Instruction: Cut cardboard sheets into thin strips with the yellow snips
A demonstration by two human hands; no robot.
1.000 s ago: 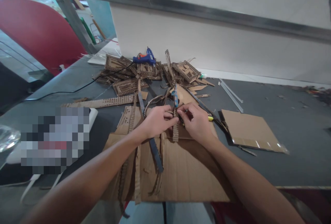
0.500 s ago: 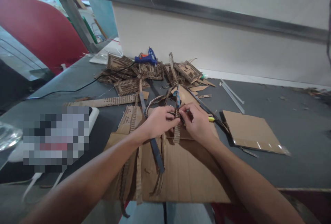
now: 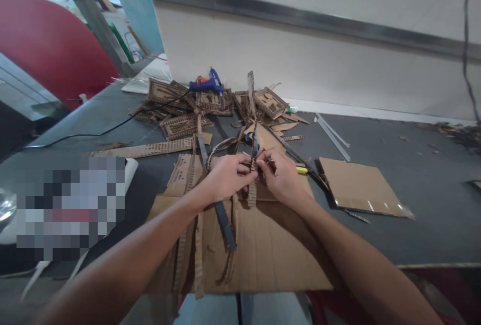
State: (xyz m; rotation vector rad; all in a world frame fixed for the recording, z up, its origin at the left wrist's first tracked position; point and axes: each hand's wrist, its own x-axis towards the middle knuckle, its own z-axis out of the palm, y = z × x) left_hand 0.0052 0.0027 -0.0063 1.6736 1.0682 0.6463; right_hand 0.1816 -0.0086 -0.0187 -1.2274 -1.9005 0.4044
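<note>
A narrow cardboard strip (image 3: pixel 252 195) with exposed ridges stands between my two hands, its upper part rising toward the pile behind. My left hand (image 3: pixel 232 176) pinches this strip from the left, thumb toward me. From the other side my right hand (image 3: pixel 277 171) grips the same strip with thumb and forefinger. Below both hands lies a large cardboard sheet (image 3: pixel 281 255). More loose strips lie across its left half, among them a blue-faced strip (image 3: pixel 225 227). Something yellow (image 3: pixel 301 170) shows just beyond my right hand, mostly hidden.
Behind are small cardboard frames (image 3: pixel 180 123) in a heap, topped by a blue glue gun (image 3: pixel 211 82) with a black cord. Clear glue sticks (image 3: pixel 332 134) and a cardboard square (image 3: pixel 364 185) lie right. A blurred-out device (image 3: pixel 82 205) sits left, near a red chair (image 3: pixel 48 39).
The view has shifted slightly, so most things sit a little further left. Both hands keep their hold on the strip, with barely any finger movement.
</note>
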